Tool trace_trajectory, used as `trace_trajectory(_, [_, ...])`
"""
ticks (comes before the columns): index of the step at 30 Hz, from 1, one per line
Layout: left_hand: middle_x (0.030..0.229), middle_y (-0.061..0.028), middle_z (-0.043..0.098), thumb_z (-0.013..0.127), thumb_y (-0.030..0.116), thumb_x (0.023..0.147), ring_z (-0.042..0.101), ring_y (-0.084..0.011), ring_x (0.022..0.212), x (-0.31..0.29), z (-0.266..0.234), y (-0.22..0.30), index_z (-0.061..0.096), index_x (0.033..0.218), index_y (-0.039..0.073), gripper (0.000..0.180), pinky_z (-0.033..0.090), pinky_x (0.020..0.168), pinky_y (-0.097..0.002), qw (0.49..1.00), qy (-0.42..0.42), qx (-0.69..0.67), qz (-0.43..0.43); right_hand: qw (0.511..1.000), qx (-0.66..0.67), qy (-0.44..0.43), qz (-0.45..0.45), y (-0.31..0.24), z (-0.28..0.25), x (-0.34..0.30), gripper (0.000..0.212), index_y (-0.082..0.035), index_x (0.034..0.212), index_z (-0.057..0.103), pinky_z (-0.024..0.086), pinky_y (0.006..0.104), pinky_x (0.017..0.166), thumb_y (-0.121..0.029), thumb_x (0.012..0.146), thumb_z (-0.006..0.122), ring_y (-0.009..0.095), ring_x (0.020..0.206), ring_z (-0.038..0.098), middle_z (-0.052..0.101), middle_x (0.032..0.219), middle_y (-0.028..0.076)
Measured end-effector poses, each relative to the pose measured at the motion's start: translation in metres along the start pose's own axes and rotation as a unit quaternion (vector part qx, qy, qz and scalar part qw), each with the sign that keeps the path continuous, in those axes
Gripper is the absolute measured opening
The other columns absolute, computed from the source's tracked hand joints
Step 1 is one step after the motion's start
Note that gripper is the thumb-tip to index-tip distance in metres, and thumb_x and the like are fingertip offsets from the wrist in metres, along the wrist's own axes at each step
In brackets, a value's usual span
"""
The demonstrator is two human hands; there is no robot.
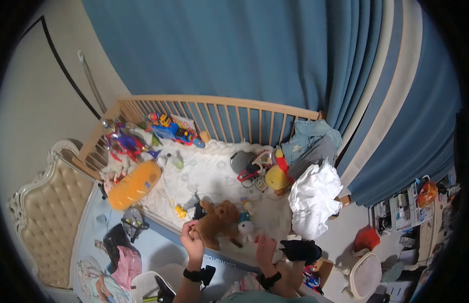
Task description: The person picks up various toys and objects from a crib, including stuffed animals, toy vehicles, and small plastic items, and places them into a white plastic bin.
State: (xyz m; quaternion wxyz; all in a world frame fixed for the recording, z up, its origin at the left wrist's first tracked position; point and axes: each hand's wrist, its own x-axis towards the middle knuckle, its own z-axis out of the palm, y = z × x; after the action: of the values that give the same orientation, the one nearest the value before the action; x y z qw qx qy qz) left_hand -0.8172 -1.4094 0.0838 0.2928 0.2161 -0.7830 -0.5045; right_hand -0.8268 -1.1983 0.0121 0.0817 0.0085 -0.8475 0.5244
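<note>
My left hand point(192, 238) is raised over the near edge of a wooden cot point(219, 103), fingers pinched on something small that I cannot make out, right beside a brown plush bear point(220, 218). My right hand point(265, 247) hovers by the cot's near rail, fingers bent, close to a small white toy figure point(245, 227) and a black cloth point(301, 249). Whether it holds anything is unclear. Both wrists wear black bands.
The cot holds an orange oblong cushion point(135, 185), a blue toy vehicle point(173, 130), a yellow plush toy point(277, 178), jeans point(311, 138) and a white cloth bundle point(315, 197). A tufted headboard point(45, 212) is at left, blue curtains point(254, 50) behind, a white stool point(364, 275) at right.
</note>
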Motion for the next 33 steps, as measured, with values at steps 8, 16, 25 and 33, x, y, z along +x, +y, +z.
trace_trajectory(8, [0.085,-0.0116,0.059,0.039,-0.009,0.068,0.056,-0.0208,0.082,0.032,-0.080,-0.089,0.058,0.091,0.001,0.032,0.042,0.073,-0.0297,0.997,0.033,0.072,-0.005,0.989,0.105,0.099,0.040,0.027,-0.016,0.014,0.021,0.001,0.072,0.055,0.041,0.0321,0.062,-0.013,0.083,0.045,0.022,0.058,0.053,0.055,0.062,0.009])
trace_trajectory(16, [0.083,-0.0104,0.057,0.043,-0.007,0.071,0.054,-0.0190,0.073,0.080,-0.122,-0.159,0.056,0.092,0.002,0.027,0.043,0.067,-0.0283,0.997,-0.042,0.042,-0.054,0.974,-0.142,0.155,0.078,0.029,-0.027,0.009,0.021,0.002,0.079,0.057,0.045,0.0322,0.056,-0.013,0.088,0.044,0.023,0.059,0.059,0.060,0.066,0.014])
trace_trajectory(25, [0.098,-0.0169,0.060,0.045,0.017,0.082,0.055,-0.0354,0.093,0.083,-0.209,-0.293,0.057,0.098,0.004,0.024,0.044,0.078,-0.0430,0.912,-0.231,0.289,-0.178,0.988,-0.114,0.044,0.089,-0.002,0.073,-0.015,0.017,0.000,0.082,0.056,0.047,0.0310,0.058,-0.011,0.088,0.045,0.022,0.065,0.063,0.062,0.070,0.014])
trace_trajectory(33, [0.117,-0.0161,0.053,0.051,0.032,0.074,0.049,-0.0345,0.109,0.035,-0.228,-0.337,0.055,0.113,0.005,0.048,0.039,0.092,-0.0402,0.720,-0.494,0.355,-0.335,0.986,-0.121,-0.003,0.114,0.012,0.123,-0.014,0.022,-0.001,0.080,0.057,0.046,0.0334,0.059,-0.015,0.089,0.043,0.025,0.065,0.062,0.062,0.070,0.014])
